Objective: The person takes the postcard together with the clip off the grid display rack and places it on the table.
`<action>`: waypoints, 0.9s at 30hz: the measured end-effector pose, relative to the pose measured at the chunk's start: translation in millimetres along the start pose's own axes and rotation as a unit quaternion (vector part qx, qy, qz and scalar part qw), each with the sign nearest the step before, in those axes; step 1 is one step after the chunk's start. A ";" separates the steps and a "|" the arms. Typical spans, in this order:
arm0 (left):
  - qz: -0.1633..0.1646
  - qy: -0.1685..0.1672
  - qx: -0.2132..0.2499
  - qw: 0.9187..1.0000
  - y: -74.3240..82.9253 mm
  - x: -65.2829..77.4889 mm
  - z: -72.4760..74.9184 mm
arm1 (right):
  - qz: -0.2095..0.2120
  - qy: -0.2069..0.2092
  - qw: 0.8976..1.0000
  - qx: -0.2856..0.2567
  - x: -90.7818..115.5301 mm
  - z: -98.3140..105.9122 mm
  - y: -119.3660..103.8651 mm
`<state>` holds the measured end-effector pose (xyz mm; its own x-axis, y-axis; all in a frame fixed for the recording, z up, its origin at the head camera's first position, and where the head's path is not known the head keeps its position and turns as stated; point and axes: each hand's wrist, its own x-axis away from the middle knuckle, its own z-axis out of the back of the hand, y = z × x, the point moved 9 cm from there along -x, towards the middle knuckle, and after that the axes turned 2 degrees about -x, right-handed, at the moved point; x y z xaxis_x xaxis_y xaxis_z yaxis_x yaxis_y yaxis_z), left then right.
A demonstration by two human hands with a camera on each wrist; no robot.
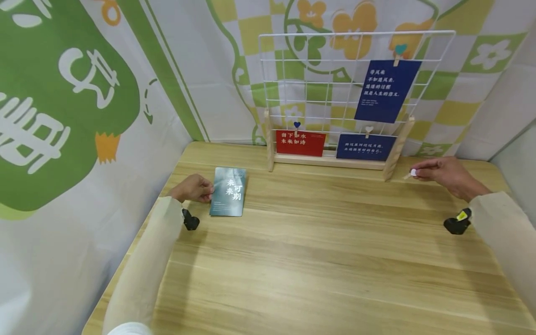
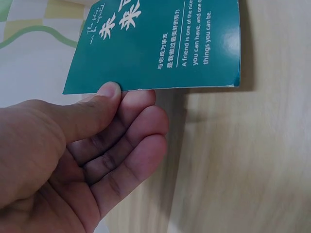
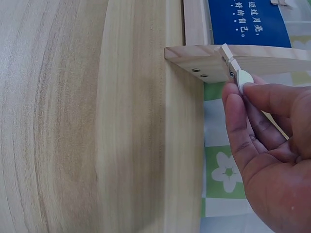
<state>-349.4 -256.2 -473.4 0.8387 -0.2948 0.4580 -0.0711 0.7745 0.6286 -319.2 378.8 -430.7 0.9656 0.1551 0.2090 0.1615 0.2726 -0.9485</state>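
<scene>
My left hand (image 1: 193, 188) pinches a teal card (image 1: 228, 192) by its left edge, thumb on the printed face, as the left wrist view shows; the same card (image 2: 160, 48) looks raised off the wood there. Between thumb and fingertips of my right hand (image 1: 450, 176) is a small wooden clothespin (image 3: 232, 63) with a pale, rounded ornament. It is near the right foot of a white wire grid rack (image 1: 318, 81). Clipped on the rack are a red card (image 1: 299, 146), a small blue card (image 1: 364, 151) and a tall blue card (image 1: 383, 109).
The rack's wooden base (image 1: 331, 161) stands at the back of the wooden table (image 1: 293, 260). Behind it hangs a green and yellow patterned cloth (image 1: 251, 42). White curtain (image 1: 46, 260) borders the table's left side.
</scene>
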 end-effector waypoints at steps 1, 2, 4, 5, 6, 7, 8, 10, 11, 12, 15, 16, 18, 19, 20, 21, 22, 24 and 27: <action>0.000 0.001 -0.002 1.000 -1.4 -0.1 0.4 | -0.002 -0.001 1.000 0.001 -0.5 0.4 1.5; 0.000 0.001 -0.005 1.000 -2.7 0.1 0.8 | -0.005 -0.002 1.000 0.005 -1.0 0.6 3.0; -0.005 -0.001 -0.014 1.000 -4.3 0.8 1.4 | -0.009 -0.004 1.000 0.012 -2.1 1.0 5.9; -0.007 -0.002 -0.015 1.000 -5.4 1.2 1.6 | -0.011 -0.004 1.000 0.013 -2.7 1.2 7.0; -0.004 -0.002 -0.014 1.000 -6.7 1.3 1.7 | -0.012 -0.005 1.000 0.015 -3.4 1.4 8.1; -0.005 -0.003 -0.014 1.000 -7.5 1.9 1.7 | -0.013 -0.004 1.000 0.015 -4.1 1.7 8.9; -0.005 -0.003 -0.017 1.000 -8.3 2.3 1.8 | -0.013 -0.003 1.000 0.015 -4.7 1.9 9.6; -0.006 -0.004 -0.024 1.000 -9.8 2.7 1.9 | -0.011 -0.001 1.000 0.009 -6.0 2.1 10.4; -0.001 -0.002 -0.027 1.000 -11.2 2.6 2.1 | -0.011 0.000 1.000 0.007 -6.6 2.1 10.9; 0.003 -0.002 -0.028 1.000 -12.3 2.7 2.1 | -0.012 0.001 1.000 0.008 -7.3 2.1 11.6; 0.006 -0.002 -0.030 1.000 -13.2 4.4 2.1 | -0.015 0.002 1.000 0.016 -9.9 1.1 13.9; 0.006 -0.004 -0.026 1.000 -13.2 5.3 2.0 | -0.017 0.003 1.000 0.020 -10.6 1.0 14.7; -0.006 -0.013 -0.015 1.000 -13.5 6.1 1.6 | -0.020 0.001 0.999 0.025 -12.5 0.5 16.6; -0.005 -0.015 -0.014 1.000 -13.7 6.7 1.4 | -0.021 0.000 0.999 0.027 -13.4 0.3 17.3; -0.005 -0.017 -0.013 1.000 -13.7 7.4 1.0 | -0.024 -0.001 0.999 0.033 -14.3 0.5 18.6; -0.004 -0.020 -0.014 1.000 -14.5 7.7 1.0 | -0.027 -0.002 0.999 0.039 -15.3 0.8 19.9; -0.004 -0.021 -0.017 1.000 -15.7 7.6 1.1 | -0.031 -0.004 0.999 0.042 -16.5 1.2 21.5; 0.013 -0.018 -0.031 0.999 -17.7 8.4 1.2 | -0.039 -0.006 0.998 0.046 -19.5 2.1 24.5; 0.013 -0.022 -0.037 0.999 -20.8 9.1 1.5 | -0.049 -0.009 0.997 0.058 -24.1 3.9 28.1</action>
<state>-341.0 -275.8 -481.4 0.8129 -0.2963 0.5013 -0.0509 0.8214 0.5680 -338.7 386.5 -461.4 0.9424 0.1387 0.3043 0.2291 0.3954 -0.8895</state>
